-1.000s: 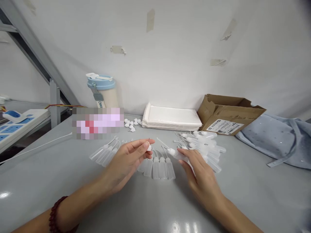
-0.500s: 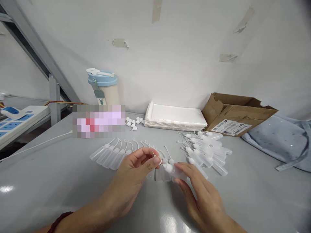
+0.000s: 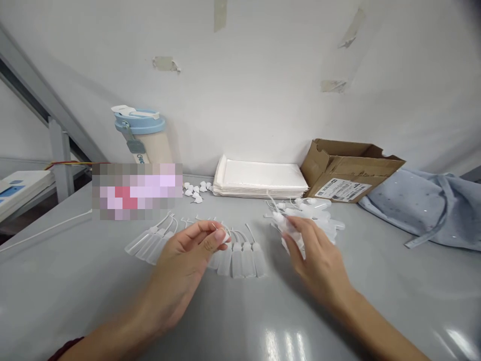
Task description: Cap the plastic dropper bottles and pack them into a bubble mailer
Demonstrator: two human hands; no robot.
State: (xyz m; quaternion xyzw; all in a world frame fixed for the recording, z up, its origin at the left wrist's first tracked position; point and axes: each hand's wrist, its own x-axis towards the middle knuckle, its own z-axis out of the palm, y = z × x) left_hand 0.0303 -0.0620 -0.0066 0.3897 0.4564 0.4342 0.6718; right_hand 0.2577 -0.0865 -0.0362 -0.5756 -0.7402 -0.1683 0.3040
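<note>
Between thumb and forefinger, my left hand [image 3: 193,268] pinches a small white cap [image 3: 226,237] with a thin needle-like tip. Below and behind it lies a fanned row of clear plastic squeeze bottles [image 3: 237,261], each with a thin bent tube on top; this hand hides some of them. To the right, my right hand [image 3: 317,250] is closed round one squeeze bottle [image 3: 280,220], its nozzle tilted up and to the left. That bottle is over the near side of a loose pile of similar bottles [image 3: 319,204], and the fingers cover much of its body.
Several small white caps [image 3: 196,189] lie near the wall. Beside them stand a stack of white padded envelopes [image 3: 261,176], an open cardboard box [image 3: 353,168] and a blue-lidded tumbler [image 3: 145,135]. Blue cloth [image 3: 424,210] lies far right; a pixelated pink item [image 3: 150,188] is at left.
My right hand has moved right with the squeeze bottle, away from my left hand, to the pile. My left hand keeps the small cap. The view has shifted slightly right.
</note>
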